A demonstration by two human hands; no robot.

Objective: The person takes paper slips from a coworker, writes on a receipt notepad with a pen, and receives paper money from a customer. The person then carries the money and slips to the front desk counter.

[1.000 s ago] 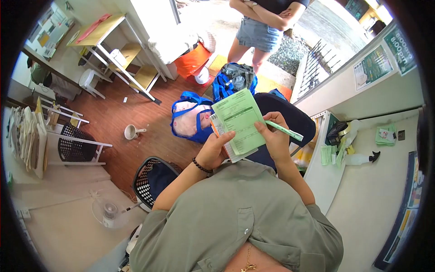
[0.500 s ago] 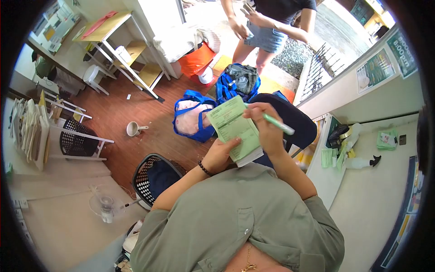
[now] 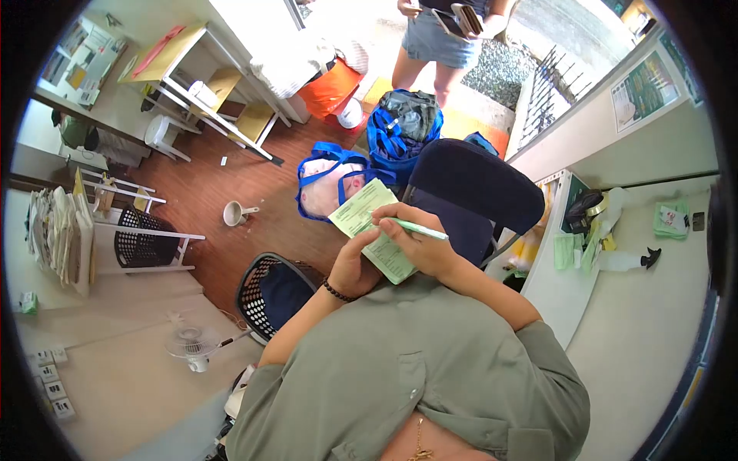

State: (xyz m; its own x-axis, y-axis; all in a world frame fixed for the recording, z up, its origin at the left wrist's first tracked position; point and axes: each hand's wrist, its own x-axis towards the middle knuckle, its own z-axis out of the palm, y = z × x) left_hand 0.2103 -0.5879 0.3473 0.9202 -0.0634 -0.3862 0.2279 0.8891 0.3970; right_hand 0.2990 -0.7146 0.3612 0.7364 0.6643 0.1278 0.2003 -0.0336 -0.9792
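Note:
A pad of green printed slips [image 3: 359,211] is held in front of my chest, gripped from below by my left hand [image 3: 355,265], which wears a dark bead bracelet. My right hand [image 3: 415,242] is closed around a green and white pen [image 3: 421,230], its fingers resting over the pad's upper right part. The pen lies slanted, its rear end pointing right. Where its tip meets the paper is hidden by my fingers. The writing on the slips is too small to read.
Blue bags [image 3: 403,134] full of cloth stand on the floor ahead, beside a dark office chair [image 3: 473,184]. A person in denim shorts [image 3: 440,40] stands at the doorway holding a wallet. A black laundry basket [image 3: 280,292] is at my left; a counter [image 3: 638,307] runs along the right.
The pad has moved down and left and its top slip looks turned. My right hand has come over the pad with the pen now flatter. The other person's hands now hold a wallet in view.

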